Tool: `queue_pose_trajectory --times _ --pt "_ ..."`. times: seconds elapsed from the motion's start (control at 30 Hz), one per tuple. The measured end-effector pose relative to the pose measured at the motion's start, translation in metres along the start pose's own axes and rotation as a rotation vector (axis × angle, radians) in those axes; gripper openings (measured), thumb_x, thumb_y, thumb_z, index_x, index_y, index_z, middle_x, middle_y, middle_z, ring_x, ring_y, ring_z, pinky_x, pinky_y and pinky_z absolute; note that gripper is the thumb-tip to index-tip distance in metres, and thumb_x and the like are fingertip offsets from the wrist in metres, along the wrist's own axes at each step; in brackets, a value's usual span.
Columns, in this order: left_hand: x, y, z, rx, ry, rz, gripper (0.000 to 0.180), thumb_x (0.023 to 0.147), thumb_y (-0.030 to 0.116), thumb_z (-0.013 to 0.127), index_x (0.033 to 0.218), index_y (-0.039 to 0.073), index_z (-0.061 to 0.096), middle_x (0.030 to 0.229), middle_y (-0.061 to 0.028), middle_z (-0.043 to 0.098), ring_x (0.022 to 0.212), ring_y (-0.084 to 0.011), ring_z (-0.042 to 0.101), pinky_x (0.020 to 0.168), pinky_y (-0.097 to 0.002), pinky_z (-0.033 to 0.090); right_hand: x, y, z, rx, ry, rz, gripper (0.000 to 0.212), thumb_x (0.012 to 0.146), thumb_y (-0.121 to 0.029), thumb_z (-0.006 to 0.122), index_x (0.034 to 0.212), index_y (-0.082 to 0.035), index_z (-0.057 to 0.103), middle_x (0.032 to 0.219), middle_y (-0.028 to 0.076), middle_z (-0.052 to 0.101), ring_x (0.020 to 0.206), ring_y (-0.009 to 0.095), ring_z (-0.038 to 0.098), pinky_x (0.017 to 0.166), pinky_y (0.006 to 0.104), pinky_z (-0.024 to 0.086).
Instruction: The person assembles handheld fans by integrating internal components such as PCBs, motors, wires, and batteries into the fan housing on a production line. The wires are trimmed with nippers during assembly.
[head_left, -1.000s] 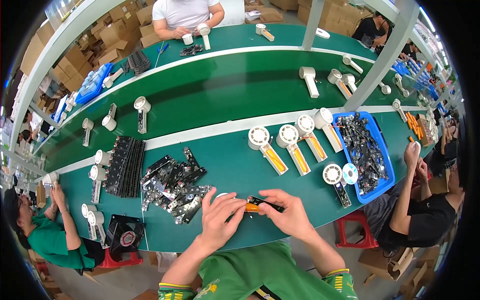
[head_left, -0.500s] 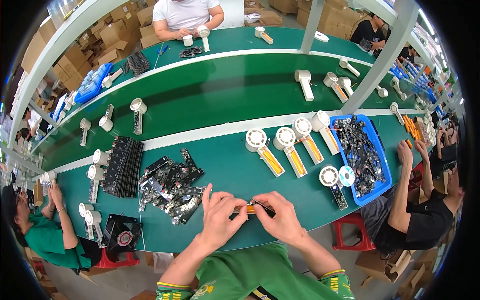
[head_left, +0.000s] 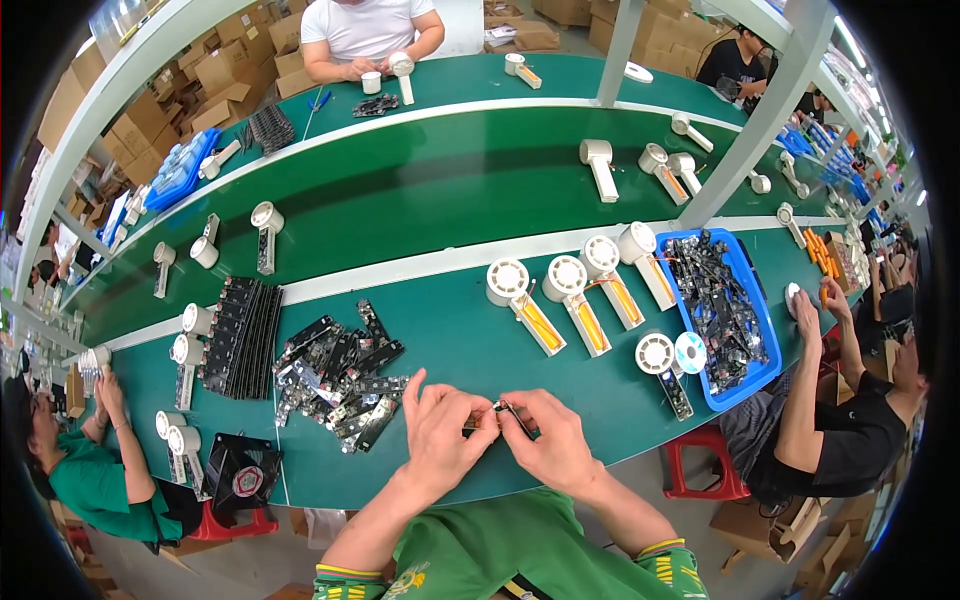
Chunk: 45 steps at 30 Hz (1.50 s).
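My left hand [head_left: 442, 432] and my right hand [head_left: 552, 438] meet over the near edge of the green table, fingertips almost touching. A narrow black circuit board [head_left: 518, 420] is pinched in the right hand. The left thumb and forefinger close on a small piece mostly hidden behind the fingers; a trace of orange shows there. Left of my hands lies a loose heap of black circuit boards [head_left: 338, 375]. Beyond them stand several white handheld fans [head_left: 507, 282], their handles showing orange inside. Nearer on the right, another white fan [head_left: 656, 354] lies beside a small white reel [head_left: 690, 353].
A blue tray [head_left: 772, 372] of circuit boards sits at right. Stacked black board panels [head_left: 240, 340] and more fans are at left, near a black box [head_left: 243, 468]. A green conveyor belt [head_left: 430, 190] crosses beyond a pale rail. Co-workers sit left, right and opposite.
My right hand has shifted slightly left and turned the circuit board steeper. The orange piece between my hands is now mostly covered. The view has moved a little.
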<state>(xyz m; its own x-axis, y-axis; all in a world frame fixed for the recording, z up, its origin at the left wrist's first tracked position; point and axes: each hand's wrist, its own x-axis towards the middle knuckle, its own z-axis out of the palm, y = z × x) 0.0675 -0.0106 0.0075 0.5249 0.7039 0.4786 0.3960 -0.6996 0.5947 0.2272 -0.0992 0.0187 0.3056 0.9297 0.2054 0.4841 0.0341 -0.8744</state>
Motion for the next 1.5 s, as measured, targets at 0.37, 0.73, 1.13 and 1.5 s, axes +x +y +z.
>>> queue_pose_trajectory --times 0.37,0.73,1.13,1.5 --pt "-0.002 -0.006 0.011 0.174 0.109 0.181 0.019 0.075 0.005 0.084 0.088 0.011 0.072 0.081 0.0001 0.068 0.086 -0.0222 0.067 0.115 -0.0552 0.043 0.003 0.003 0.0 -0.125 -0.004 -0.17 0.025 0.094 0.002 0.076 0.118 0.002 0.071 0.103 0.017 0.072 0.079 0.028 0.075 0.068 0.0368 0.062" --pt "-0.005 -0.006 0.013 0.103 0.053 0.142 0.019 0.084 0.006 0.083 0.097 0.01 0.071 0.088 0.0 0.069 0.09 -0.0218 0.067 0.115 -0.0544 0.043 0.004 0.008 0.002 -0.114 0.018 -0.16 0.024 0.092 0.001 0.078 0.116 0.002 0.071 0.101 0.016 0.073 0.078 0.03 0.075 0.068 0.0387 0.062" --pt "-0.005 -0.007 0.006 0.093 -0.044 0.182 0.019 0.088 0.007 0.082 0.104 0.009 0.072 0.095 -0.0005 0.07 0.094 -0.0208 0.068 0.12 -0.0562 0.038 0.006 0.02 0.007 -0.178 0.05 -0.186 0.019 0.088 -0.002 0.079 0.105 0.001 0.07 0.091 0.016 0.072 0.074 0.032 0.074 0.064 0.0394 0.061" --pt "-0.005 -0.008 0.012 0.104 0.056 0.221 0.023 0.077 0.0 0.085 0.095 0.01 0.074 0.084 -0.0007 0.069 0.087 -0.02 0.071 0.117 -0.053 0.044 0.012 0.023 0.0 -0.111 -0.064 -0.231 0.02 0.089 -0.004 0.078 0.106 0.0 0.067 0.09 0.016 0.069 0.076 0.039 0.071 0.064 0.0452 0.06"
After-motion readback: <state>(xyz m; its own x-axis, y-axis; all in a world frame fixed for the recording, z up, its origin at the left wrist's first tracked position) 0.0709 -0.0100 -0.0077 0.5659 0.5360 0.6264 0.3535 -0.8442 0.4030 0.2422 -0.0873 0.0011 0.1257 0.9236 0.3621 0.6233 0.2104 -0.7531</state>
